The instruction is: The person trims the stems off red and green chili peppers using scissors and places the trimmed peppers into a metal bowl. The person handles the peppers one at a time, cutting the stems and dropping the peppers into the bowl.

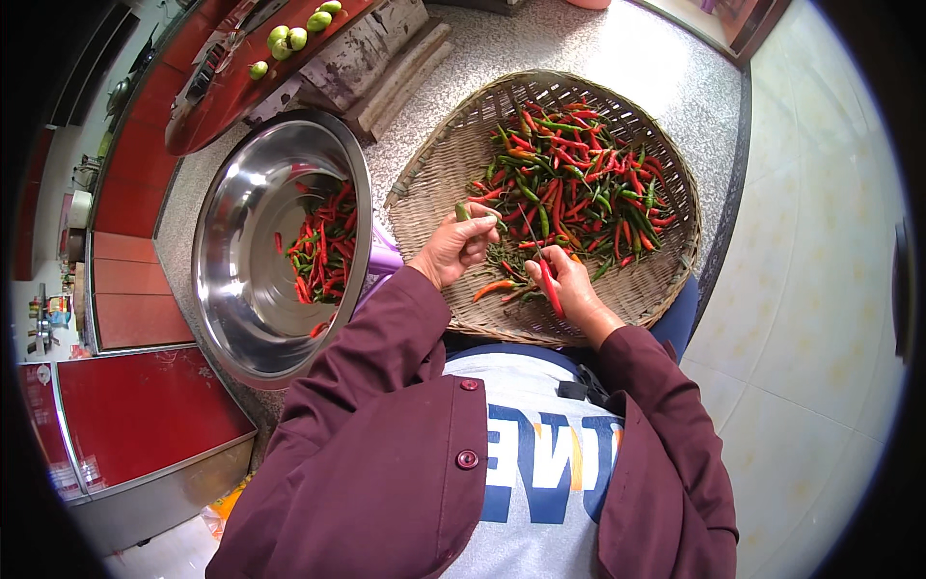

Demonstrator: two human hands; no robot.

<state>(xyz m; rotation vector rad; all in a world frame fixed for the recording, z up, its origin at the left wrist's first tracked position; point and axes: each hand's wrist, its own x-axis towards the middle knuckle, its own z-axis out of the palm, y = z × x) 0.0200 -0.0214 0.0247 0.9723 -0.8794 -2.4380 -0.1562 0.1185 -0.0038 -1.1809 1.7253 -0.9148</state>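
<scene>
A round woven wicker basket [427, 174] rests before me, heaped with red and green chili peppers [564, 166]. Over its near left part, my left hand [463, 242] holds a green chili pepper [461, 212] between curled fingers. My right hand [568, 286] grips red-handled scissors [551, 291], their blades pointing up and left towards the pile; how far the blades are parted cannot be told. Cut green stems [504, 255] lie in the basket between the hands. To the left stands a large steel basin [246, 289] with red and some green chilies [325, 250] along its right side.
A purple plastic piece [383, 259] shows between basin and basket. Several green fruits [281, 43] lie on a red tabletop [239, 101] at the upper left, near a worn wooden piece [398, 79]. Red cabinets [145, 420] line the left; a pale wall [796, 253] stands right.
</scene>
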